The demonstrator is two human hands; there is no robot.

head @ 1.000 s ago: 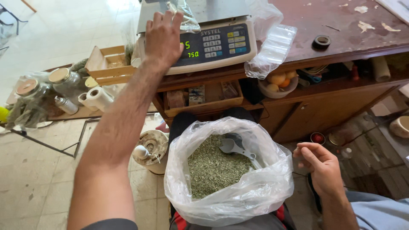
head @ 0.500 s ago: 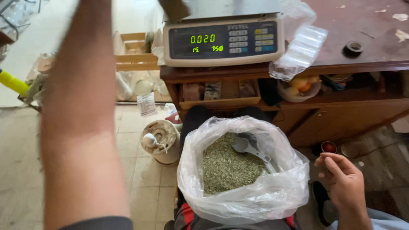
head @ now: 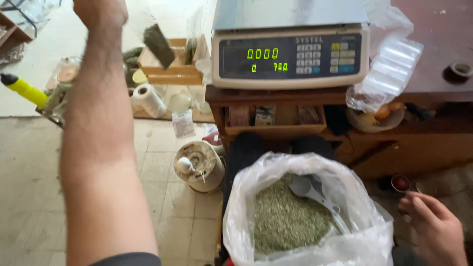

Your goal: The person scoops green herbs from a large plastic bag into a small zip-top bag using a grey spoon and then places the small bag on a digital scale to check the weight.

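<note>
Your left hand (head: 101,12), at eleven o'clock, pinches a small clear packet of green herb (head: 158,45). Your right hand (head: 433,229), at four o'clock, is loosely curled and empty beside the crinkly plastic bag of dried herb (head: 290,216).

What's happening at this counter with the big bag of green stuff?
A person's left hand is raised, holding a small clear packet of dried green herb beside the grey digital weighing scale. The right hand rests low beside a large clear plastic bag of dried herb, with a grey plastic scoop inside.

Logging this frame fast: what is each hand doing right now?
Left hand: raised and closed, holding a small clear bag of green herb.
Right hand: loosely curled, empty, beside the big herb bag.
</note>
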